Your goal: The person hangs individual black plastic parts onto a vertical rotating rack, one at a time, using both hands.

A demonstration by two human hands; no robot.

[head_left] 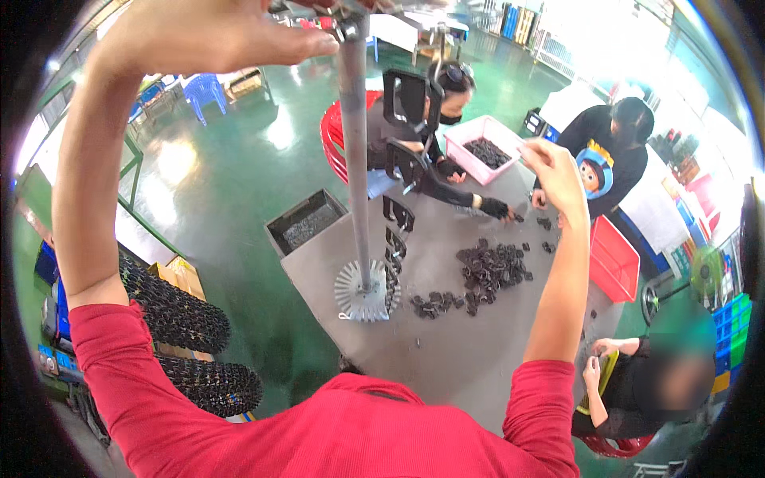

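Note:
An upright grey metal pole point(358, 159) stands in front of me, rising from a round slotted metal disc point(351, 299) on the table. At the pole's top, my left hand point(207, 36) reaches in with the thumb against a small metal fitting point(347, 30). The upper edge cuts off its other fingers, which seem closed around something I cannot make out. Black frame-shaped pieces point(405, 97) hang in a column just right of the pole. My right hand point(555, 177) is raised above the table's right side, fingertips pinched together; whatever they hold is too small to tell.
Small black parts point(490, 271) lie heaped on the grey table point(382, 346). A pink bin point(478, 171), a red bin point(615, 259) and a dark crate point(307, 223) stand around. Three co-workers sit or stand about the table. Racks of black pieces point(171, 311) are at left.

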